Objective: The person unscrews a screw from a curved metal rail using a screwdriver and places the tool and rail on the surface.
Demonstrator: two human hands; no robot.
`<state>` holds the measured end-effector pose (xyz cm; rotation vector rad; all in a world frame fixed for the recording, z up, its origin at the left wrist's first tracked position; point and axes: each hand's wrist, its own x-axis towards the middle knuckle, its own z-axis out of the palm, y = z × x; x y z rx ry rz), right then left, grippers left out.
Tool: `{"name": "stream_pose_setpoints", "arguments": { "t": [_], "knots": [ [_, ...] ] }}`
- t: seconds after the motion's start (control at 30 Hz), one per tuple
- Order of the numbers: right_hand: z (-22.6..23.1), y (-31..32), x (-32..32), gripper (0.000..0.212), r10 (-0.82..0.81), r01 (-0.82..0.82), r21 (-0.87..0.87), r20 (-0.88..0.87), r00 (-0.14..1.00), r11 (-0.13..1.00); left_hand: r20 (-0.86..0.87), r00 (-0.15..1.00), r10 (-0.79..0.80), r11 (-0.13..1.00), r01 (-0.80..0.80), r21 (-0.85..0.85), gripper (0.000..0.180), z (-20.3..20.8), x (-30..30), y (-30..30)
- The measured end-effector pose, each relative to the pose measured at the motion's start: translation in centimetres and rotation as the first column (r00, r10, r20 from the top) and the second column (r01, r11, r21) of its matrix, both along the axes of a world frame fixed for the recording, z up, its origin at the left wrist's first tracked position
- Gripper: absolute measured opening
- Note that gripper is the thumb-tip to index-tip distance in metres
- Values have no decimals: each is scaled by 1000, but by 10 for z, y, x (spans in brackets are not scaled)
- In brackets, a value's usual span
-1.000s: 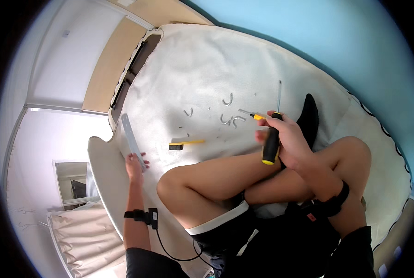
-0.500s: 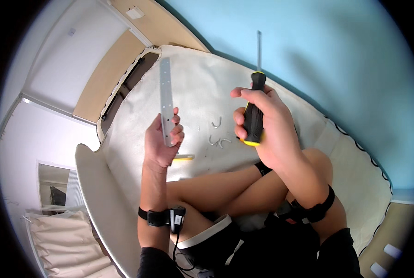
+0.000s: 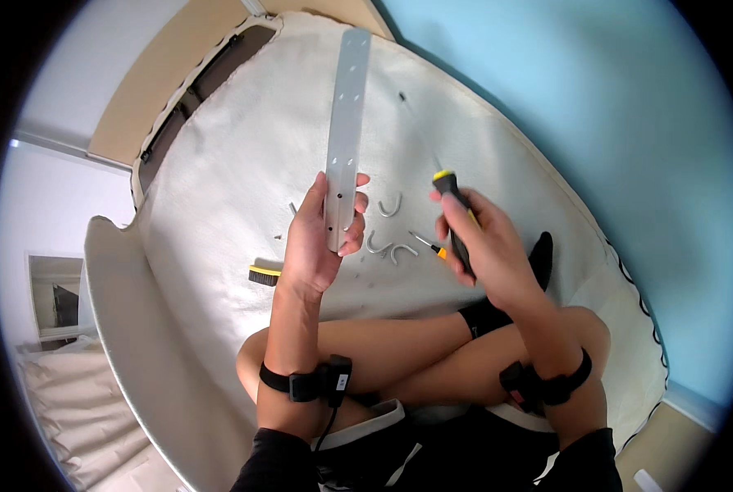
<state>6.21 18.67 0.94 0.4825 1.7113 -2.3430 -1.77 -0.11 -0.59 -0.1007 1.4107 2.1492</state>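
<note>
My left hand [image 3: 311, 246] is closed round the lower end of a long grey metal strip [image 3: 347, 123], which points away from me. Pairs of holes run along the strip. To its right, my right hand [image 3: 488, 250] grips a large black-and-yellow screwdriver [image 3: 458, 215] by the handle. Its thin shaft slants up and left, with the tip apart from the strip. Between my hands on the white bed surface lie several curved metal hooks, among them one hook [image 3: 391, 205] farther off and another hook [image 3: 404, 250] nearer. A smaller screwdriver [image 3: 429, 243] lies beside my right hand.
A black-bristled brush [image 3: 264, 275] with a yellow back lies left of my left wrist. My crossed legs [image 3: 383, 344] rest on the white bed surface [image 3: 219, 164] close to me. A blue wall [image 3: 612, 107] rises along the right, and a pale upholstered edge [image 3: 128, 328] curves along the left.
My view has shifted. The strip has moved right and up in the picture. My right hand is lower, and the screwdriver has turned from nearly upright to slanting left. The smaller screwdriver and brush now show.
</note>
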Motion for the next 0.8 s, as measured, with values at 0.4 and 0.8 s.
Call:
{"name": "stream_pose_setpoints", "arguments": {
  "t": [0.4,0.8],
  "knots": [
    [0,-16,16,39,274,-252,442,15,962,861,-70,996,58,998,-59,-20,48,2,-15,-4],
    [-7,-17,19,36,221,-201,388,-7,975,899,-145,989,23,997,-34,-75,50,4,-7,-4]
  ]
}}
